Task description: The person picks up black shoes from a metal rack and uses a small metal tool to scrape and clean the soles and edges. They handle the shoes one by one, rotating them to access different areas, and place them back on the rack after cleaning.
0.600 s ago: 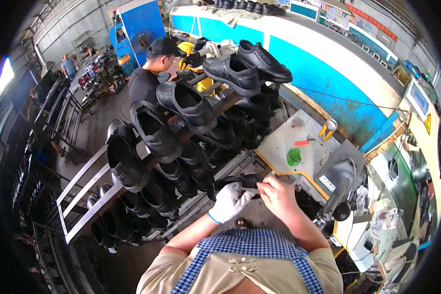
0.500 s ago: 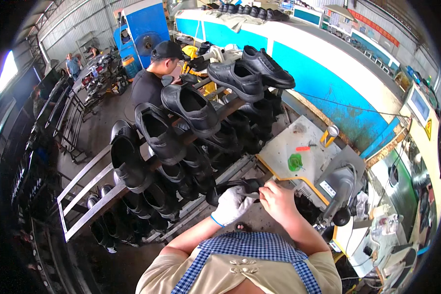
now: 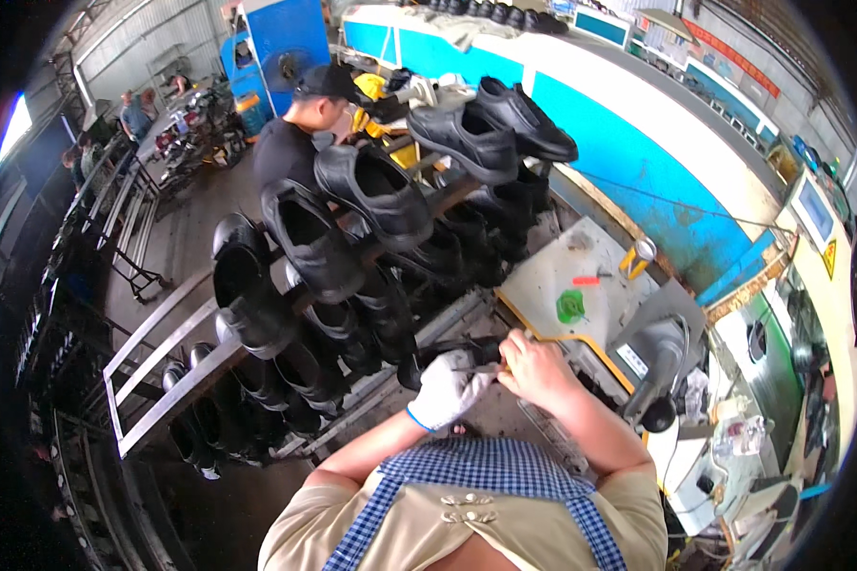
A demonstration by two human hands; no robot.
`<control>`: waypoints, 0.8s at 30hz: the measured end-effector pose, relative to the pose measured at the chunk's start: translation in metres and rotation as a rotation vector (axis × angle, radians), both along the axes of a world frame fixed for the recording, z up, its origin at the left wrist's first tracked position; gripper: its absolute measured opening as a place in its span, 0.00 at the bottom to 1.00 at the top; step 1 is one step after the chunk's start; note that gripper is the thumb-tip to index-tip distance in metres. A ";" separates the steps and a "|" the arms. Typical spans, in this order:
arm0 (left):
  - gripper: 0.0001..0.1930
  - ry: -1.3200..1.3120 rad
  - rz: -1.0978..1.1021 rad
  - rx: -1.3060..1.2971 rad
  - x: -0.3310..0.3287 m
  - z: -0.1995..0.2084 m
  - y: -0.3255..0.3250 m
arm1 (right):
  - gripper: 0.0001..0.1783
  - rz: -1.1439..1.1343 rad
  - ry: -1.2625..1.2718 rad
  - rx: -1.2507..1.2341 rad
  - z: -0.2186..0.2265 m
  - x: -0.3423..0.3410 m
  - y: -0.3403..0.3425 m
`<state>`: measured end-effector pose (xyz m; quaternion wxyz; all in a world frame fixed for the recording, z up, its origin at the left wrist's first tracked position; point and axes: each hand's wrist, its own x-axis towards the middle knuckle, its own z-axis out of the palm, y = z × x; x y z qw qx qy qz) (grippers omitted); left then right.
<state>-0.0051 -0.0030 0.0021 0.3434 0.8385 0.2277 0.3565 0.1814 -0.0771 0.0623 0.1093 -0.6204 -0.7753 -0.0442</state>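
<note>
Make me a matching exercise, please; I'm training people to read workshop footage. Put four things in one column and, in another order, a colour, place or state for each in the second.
Column one
1. Left hand
2. Right hand
3. Can
4. Rack

Column two
A. Yellow, on a pale tabletop
B. Bare
C. Metal, bearing black shoes
D. In a white glove

Right pairs: 1-D, 2-B, 3-A, 4-C
</note>
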 end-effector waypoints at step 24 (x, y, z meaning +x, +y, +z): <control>0.17 -0.116 -0.157 -0.314 -0.024 0.052 -0.007 | 0.34 0.087 0.793 -0.055 0.024 0.003 -0.014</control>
